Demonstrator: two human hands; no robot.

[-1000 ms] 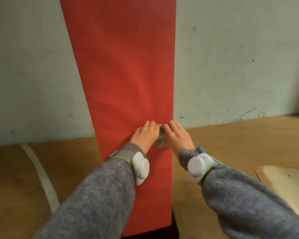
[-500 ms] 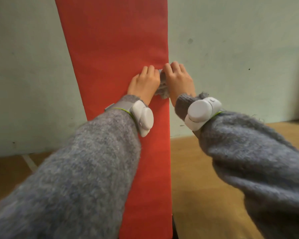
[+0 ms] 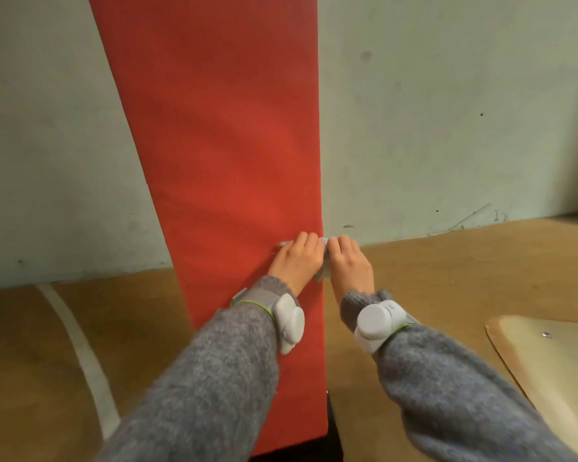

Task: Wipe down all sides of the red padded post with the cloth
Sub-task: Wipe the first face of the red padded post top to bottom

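The red padded post (image 3: 227,155) stands upright against a pale wall and fills the middle of the view. My left hand (image 3: 297,263) and my right hand (image 3: 349,265) lie side by side, pressing a small grey cloth (image 3: 324,261) onto the post's right front edge at a low height. Most of the cloth is hidden under my fingers; a bit shows between the hands and left of my left fingertips. Both wrists carry white sensor bands over grey woolly sleeves.
The wooden floor (image 3: 447,268) runs around the post, with a white painted line (image 3: 80,355) at the left. The corner of a light wooden board (image 3: 548,361) with a screw lies at the lower right. The post's dark base (image 3: 334,438) shows at the bottom.
Both hands slid the cloth up the post's right edge, then back down to a low position near the floor level.
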